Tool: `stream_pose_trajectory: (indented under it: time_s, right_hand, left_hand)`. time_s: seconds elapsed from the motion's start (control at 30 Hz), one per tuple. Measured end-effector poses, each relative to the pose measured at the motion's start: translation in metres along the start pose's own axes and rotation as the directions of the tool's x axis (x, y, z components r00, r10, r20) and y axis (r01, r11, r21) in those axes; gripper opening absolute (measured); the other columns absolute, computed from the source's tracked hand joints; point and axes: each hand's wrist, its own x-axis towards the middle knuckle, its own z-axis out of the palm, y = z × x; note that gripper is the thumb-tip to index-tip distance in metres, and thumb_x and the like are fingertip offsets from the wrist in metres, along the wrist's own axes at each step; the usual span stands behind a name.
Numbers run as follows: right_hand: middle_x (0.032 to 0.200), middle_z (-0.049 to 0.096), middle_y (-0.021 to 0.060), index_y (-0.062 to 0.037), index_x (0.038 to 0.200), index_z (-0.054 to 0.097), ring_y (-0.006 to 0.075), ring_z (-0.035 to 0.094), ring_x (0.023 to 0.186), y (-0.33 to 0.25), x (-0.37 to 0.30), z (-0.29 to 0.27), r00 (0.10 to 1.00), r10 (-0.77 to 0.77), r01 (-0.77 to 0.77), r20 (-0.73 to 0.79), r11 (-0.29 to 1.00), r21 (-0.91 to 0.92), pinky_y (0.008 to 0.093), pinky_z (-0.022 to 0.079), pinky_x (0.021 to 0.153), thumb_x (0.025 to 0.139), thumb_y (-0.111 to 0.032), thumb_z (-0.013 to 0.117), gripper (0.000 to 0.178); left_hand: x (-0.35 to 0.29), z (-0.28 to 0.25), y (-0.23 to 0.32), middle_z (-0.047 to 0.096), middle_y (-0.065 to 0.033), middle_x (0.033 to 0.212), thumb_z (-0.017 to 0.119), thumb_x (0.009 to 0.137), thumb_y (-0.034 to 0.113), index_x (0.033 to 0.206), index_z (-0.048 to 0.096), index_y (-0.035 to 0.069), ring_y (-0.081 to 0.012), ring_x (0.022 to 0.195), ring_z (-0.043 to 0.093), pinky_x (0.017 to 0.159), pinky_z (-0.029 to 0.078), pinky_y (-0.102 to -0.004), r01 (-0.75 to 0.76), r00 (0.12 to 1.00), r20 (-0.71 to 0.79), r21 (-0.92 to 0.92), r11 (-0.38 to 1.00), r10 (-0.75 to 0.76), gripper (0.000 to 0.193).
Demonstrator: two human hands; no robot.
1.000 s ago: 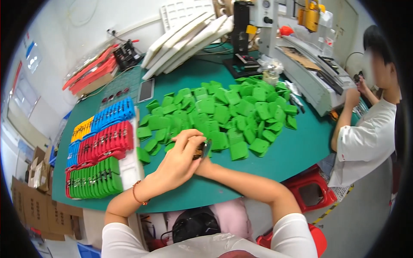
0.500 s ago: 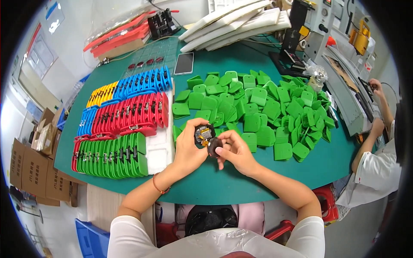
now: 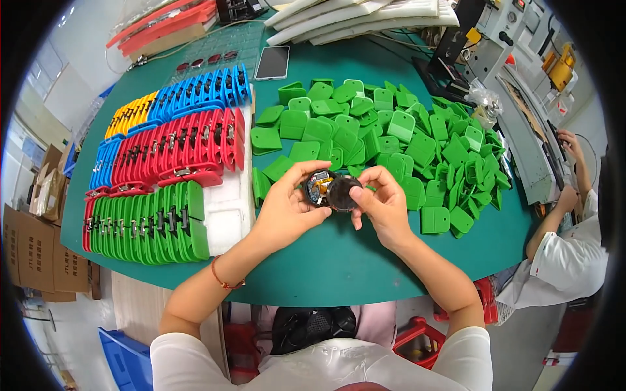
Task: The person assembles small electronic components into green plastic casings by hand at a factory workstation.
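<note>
"what does your left hand (image 3: 291, 207) have hold of?"

"a round black casing (image 3: 313, 194), open on top, with small circuit parts and something yellow-orange showing inside. my fingers curl about its far and left sides and my thumb lies along the near edge, so the hand is closed only as far as the casing lets it."

"and your right hand (image 3: 385, 207)?"

"a dark disc (image 3: 343, 195), pinched at its right edge. i have my thumb on its face and the fingers bent behind. it overlaps the casing's right side from here; i cannot tell whether the two are joined."

"where are you holding them?"

"over the green tabletop (image 3: 339, 274), at the near side of a loose heap of green plastic pieces (image 3: 402, 127)."

"what's on your left?"

"a white foam tray (image 3: 225, 228), with green holders (image 3: 150, 221) in the nearest row, red holders (image 3: 171, 150) behind, and blue holders (image 3: 205, 88) and yellow holders (image 3: 132, 117) farther back. a phone (image 3: 272, 62) lies beyond the heap."

"anyone about?"

"a co-worker (image 3: 567, 260) in a white top, off to my right, arms at a long grey machine (image 3: 531, 156)."
</note>
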Motion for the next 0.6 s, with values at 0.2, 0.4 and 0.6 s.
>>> stream_pose_trajectory:
  time_s: [0.2,0.4,0.6]
  right_hand:
    - [0.083,0.053,0.0057,-0.0024,0.094,0.046,0.0110,0.056,0.053,-0.0036,0.0027,0.0002,0.999,-0.028,0.028,-0.018,0.999,-0.031,0.0237,0.047,0.043,0.085,-0.006,0.064,0.020]
    - [0.085,0.055,0.0068,-0.0017,0.094,0.048,0.0107,0.056,0.054,-0.0018,0.0025,-0.0030,0.996,-0.083,0.084,0.022,0.994,-0.076,0.0234,0.048,0.044,0.084,-0.003,0.063,0.018]
    - [0.083,0.056,0.0076,-0.0010,0.095,0.049,0.0109,0.056,0.058,0.0000,0.0023,-0.0011,0.992,-0.102,0.110,0.072,0.987,-0.116,0.0238,0.049,0.045,0.083,0.001,0.063,0.018]
  left_hand:
    - [-0.0009,-0.0014,-0.0015,0.045,-0.0139,0.125,0.054,0.075,-0.011,0.134,0.035,0.000,-0.0219,0.106,0.056,0.089,0.051,-0.0321,0.011,0.999,0.045,-0.126,0.992,-0.005,0.063]
    - [0.0000,-0.0003,-0.0008,0.044,-0.0164,0.130,0.047,0.080,-0.010,0.135,0.034,-0.003,-0.0246,0.110,0.056,0.092,0.050,-0.0367,0.037,0.996,0.086,-0.157,0.987,-0.023,0.057]
    - [-0.0008,-0.0017,-0.0044,0.047,-0.0158,0.128,0.047,0.080,-0.011,0.135,0.036,-0.003,-0.0231,0.110,0.056,0.092,0.049,-0.0339,0.064,0.994,0.100,-0.193,0.979,-0.045,0.056]
